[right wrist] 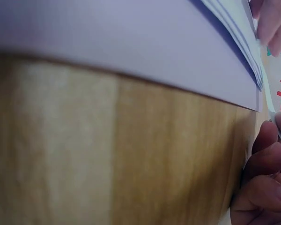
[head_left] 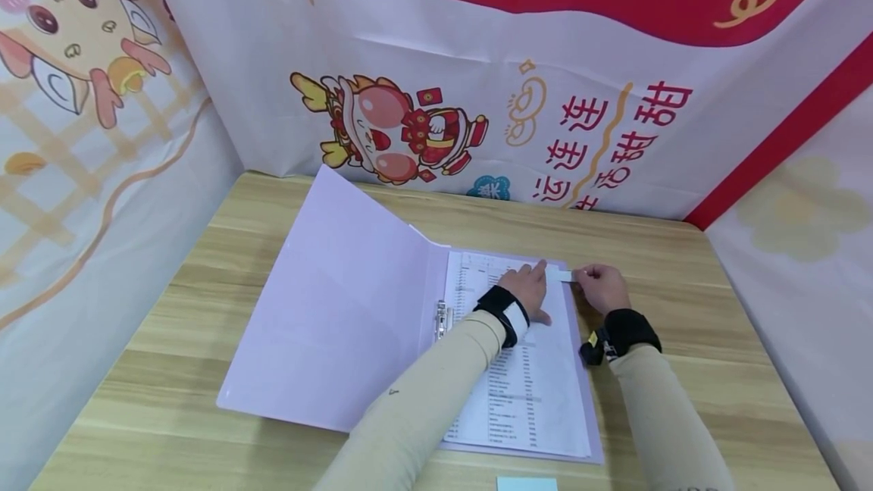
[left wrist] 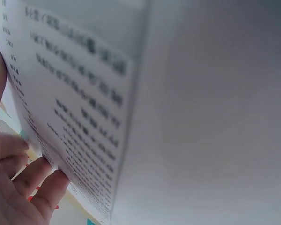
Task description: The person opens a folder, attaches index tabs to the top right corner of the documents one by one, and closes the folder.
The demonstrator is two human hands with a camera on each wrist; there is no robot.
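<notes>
A lilac folder (head_left: 341,309) lies spread open on the table, with a stack of printed sheets (head_left: 559,392) on its right side. My left hand (head_left: 527,292) rests on the upper part of the sheets, its fingers extended. At the folder's upper right edge, my right hand (head_left: 603,288) pinches the outer end of a narrow pale strip (head_left: 563,276) between thumb and fingers. The strip's inner end lies over the sheets beside my left fingers. In the right wrist view, curled fingers (right wrist: 267,154) hold the strip just past the folder's corner.
A metal clip (head_left: 442,320) sits at the folder's spine. Part of a pale blue sheet or pad (head_left: 527,484) shows at the bottom edge. The wooden table (head_left: 157,377) meets printed cloth walls (head_left: 423,44) at the back and sides.
</notes>
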